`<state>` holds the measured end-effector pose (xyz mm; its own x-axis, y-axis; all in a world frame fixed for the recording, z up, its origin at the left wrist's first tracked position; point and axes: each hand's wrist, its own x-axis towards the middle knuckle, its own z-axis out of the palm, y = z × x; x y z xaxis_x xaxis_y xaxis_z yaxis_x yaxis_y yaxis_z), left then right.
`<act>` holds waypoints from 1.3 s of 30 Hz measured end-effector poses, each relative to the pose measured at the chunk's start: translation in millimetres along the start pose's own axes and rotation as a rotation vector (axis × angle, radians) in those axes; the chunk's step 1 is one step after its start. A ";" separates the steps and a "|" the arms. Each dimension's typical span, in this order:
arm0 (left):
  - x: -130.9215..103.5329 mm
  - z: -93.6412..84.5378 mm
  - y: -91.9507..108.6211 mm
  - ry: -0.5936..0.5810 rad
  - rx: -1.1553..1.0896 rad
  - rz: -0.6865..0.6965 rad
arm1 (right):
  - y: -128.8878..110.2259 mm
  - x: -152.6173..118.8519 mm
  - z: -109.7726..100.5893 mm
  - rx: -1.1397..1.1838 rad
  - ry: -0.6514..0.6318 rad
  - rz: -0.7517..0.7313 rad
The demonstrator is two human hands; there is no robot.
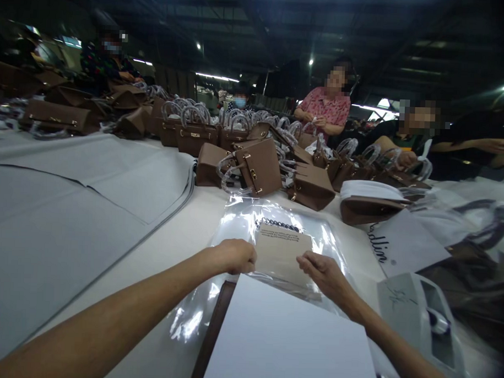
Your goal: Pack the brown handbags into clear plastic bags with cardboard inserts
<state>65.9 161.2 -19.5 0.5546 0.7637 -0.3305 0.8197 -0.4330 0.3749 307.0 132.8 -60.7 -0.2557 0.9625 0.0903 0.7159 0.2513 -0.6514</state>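
Note:
A clear plastic bag (pixel 234 221) lies flat on the white table, with a beige printed card (pixel 280 250) and a dark chain at its far edge. My left hand (pixel 235 256) is closed at the card's left side, over the plastic. At the card's right edge my right hand (pixel 321 268) is closed, thumb and fingers together. What either hand pinches is too small to make out. Nearest me, below both hands, a white sheet (pixel 292 339) covers most of a brown item (pixel 214 331).
Brown handbags (pixel 261 167) with wrapped handles crowd the table's far side. A grey-white dispenser (pixel 421 322) stands at the right, near a white bag with lettering (pixel 407 244). Large pale sheets (pixel 77 221) cover the left. Several people work beyond, one in a pink shirt (pixel 327 109).

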 end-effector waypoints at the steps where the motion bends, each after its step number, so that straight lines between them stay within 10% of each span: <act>1: -3.2 -1.2 -3.7 -0.004 -0.028 -0.015 | -0.7 -2.0 -1.2 0.000 0.025 0.003; 7: -18.2 -2.0 -33.2 0.318 -0.153 -0.208 | 7.9 -20.6 -9.3 -0.205 0.274 -0.198; 10: -23.7 5.3 -38.1 0.548 -0.316 -0.232 | 17.5 -27.0 -5.9 -0.374 0.194 -0.311; 14: -24.3 25.4 -32.1 0.779 -0.702 -0.172 | 31.3 -30.3 1.9 -0.523 0.032 0.034; 21: -7.5 62.6 -34.9 1.050 -1.378 -0.174 | 61.9 -57.1 -15.3 -0.352 0.117 0.385; 25: -7.4 72.5 -34.9 1.027 -1.495 -0.174 | 69.9 -77.2 -18.1 -0.038 0.208 0.498; 32: -19.1 76.4 -23.5 0.781 -0.734 -0.213 | 50.3 -85.7 -12.6 0.533 0.438 0.581; 39: -38.8 70.1 -27.5 0.630 -0.594 -0.092 | 7.8 -99.3 -10.2 0.408 0.283 0.648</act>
<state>32.0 110.0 -77.7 0.1629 0.9822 0.0934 0.5496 -0.1690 0.8181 344.6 40.2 -67.1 0.3412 0.9070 -0.2469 0.3587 -0.3685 -0.8576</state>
